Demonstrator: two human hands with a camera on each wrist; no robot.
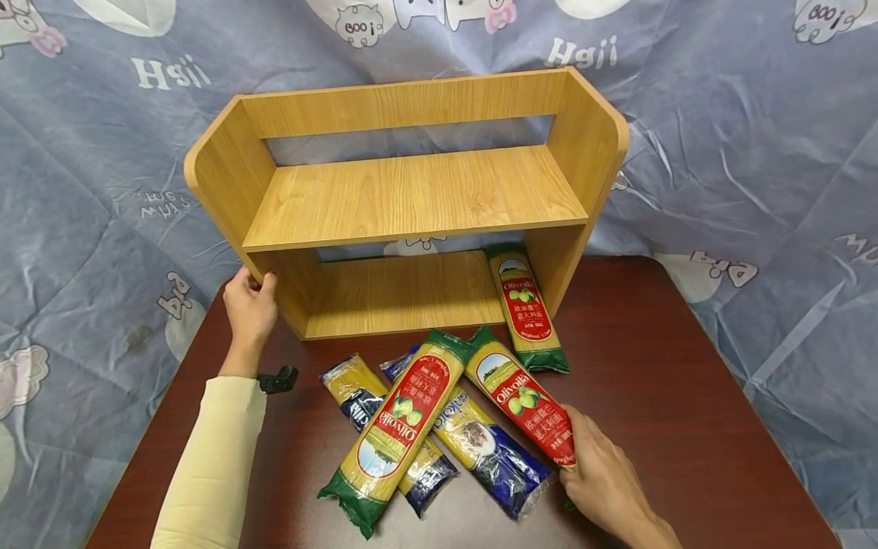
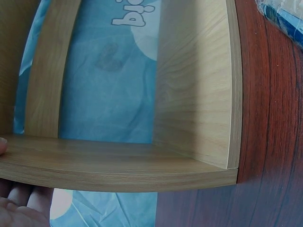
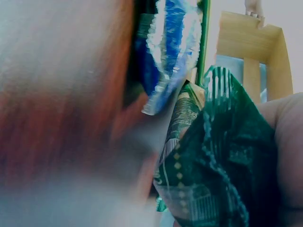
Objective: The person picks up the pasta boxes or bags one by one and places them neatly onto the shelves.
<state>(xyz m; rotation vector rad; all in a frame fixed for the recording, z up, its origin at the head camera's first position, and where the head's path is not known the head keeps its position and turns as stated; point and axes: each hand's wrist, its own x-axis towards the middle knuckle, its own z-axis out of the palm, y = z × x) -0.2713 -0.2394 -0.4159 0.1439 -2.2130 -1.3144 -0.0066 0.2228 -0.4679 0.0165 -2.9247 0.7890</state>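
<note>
My left hand (image 1: 250,305) grips the front edge of the left side panel of a wooden shelf (image 1: 411,194), thumb inside and fingers outside in the left wrist view. With my right hand (image 1: 607,476) I hold a red-labelled spaghetti pack (image 1: 521,396) by its near end. Its green crinkled end (image 3: 222,161) fills much of the right wrist view. Another red-labelled spaghetti pack (image 1: 524,305) leans in the lower right of the shelf. A third such pack (image 1: 405,427) lies slanted across two blue-and-yellow pasta packs, one at left (image 1: 360,389) and one at right (image 1: 490,454).
The shelf stands at the back of a dark red-brown table (image 1: 686,396), with one upper board and a lower compartment. A blue-grey printed cloth (image 1: 748,152) hangs behind it. A black strap (image 1: 277,380) sits at my left wrist.
</note>
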